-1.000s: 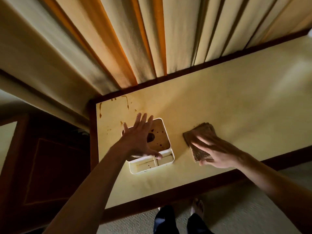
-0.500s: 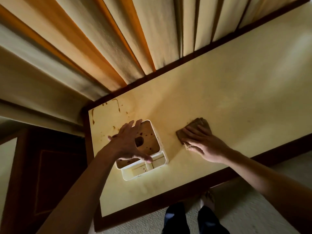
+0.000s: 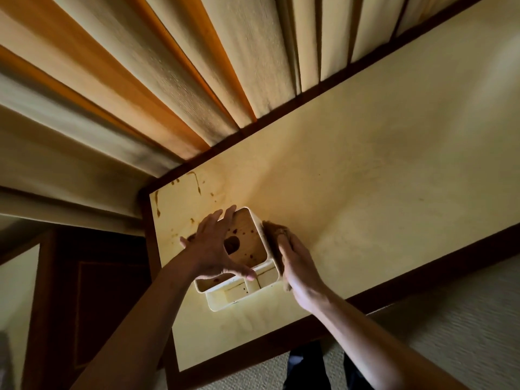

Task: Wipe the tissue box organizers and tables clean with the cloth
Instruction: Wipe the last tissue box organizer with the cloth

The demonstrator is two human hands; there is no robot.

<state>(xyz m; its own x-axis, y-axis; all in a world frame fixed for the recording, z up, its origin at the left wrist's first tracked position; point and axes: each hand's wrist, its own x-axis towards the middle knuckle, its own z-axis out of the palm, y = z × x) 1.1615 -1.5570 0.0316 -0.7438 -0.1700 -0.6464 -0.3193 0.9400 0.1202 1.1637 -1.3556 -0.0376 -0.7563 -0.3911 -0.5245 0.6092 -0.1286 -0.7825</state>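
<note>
Sideways pressure from the cloth [image 3: 274, 230], pressed flat-fingered by the right hand [image 3: 298, 263] against the tissue box organizer [image 3: 261, 277] at lower centre, could slide it toward the stained table [image 3: 365, 206] corner unless the left hand [image 3: 211, 249], spread open on top, braces it. A second ago the cloth was wiped on the table, apart from the organizer.

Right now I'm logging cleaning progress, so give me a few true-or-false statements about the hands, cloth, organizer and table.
1. The right hand presses the cloth against the organizer's side. True.
2. The left hand rests on the bare table, apart from the organizer. False: it lies over the organizer's top.
3. Brown stains mark the table near its far left corner. True.
4. The organizer's lid is spotless. False: dark spots dot it.
5. The cloth is white. False: it is brown.
</note>
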